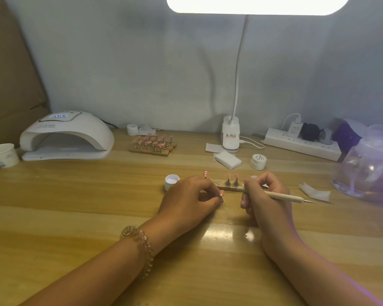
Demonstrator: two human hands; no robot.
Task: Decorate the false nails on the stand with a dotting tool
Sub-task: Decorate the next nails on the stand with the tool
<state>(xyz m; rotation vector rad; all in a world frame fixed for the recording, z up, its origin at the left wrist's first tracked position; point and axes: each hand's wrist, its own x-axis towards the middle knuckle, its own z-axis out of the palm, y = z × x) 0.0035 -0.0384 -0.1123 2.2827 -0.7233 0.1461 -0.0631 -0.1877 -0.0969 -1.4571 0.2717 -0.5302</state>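
A narrow wooden stand [230, 188] lies across the table between my hands, with two pink false nails [232, 176] upright on metal holders. A third pink nail [205, 174] rises just behind my left hand [190, 197], which covers the stand's left end. Thumb and forefinger of that hand pinch a small pink false nail [221, 193]. My right hand [265, 195] grips a cream dotting tool [283, 196] whose metal tip points right, away from the nails. An open white jar [171, 182] of white gel stands left of the stand.
At the back stand a white nail lamp [66, 135], a paper cup [3, 154], more stands with pink nails [153, 143], a desk lamp's base [230, 135], wipes [227, 160], a closed jar [258, 161], a power strip [301, 144] and a clear container [367, 164].
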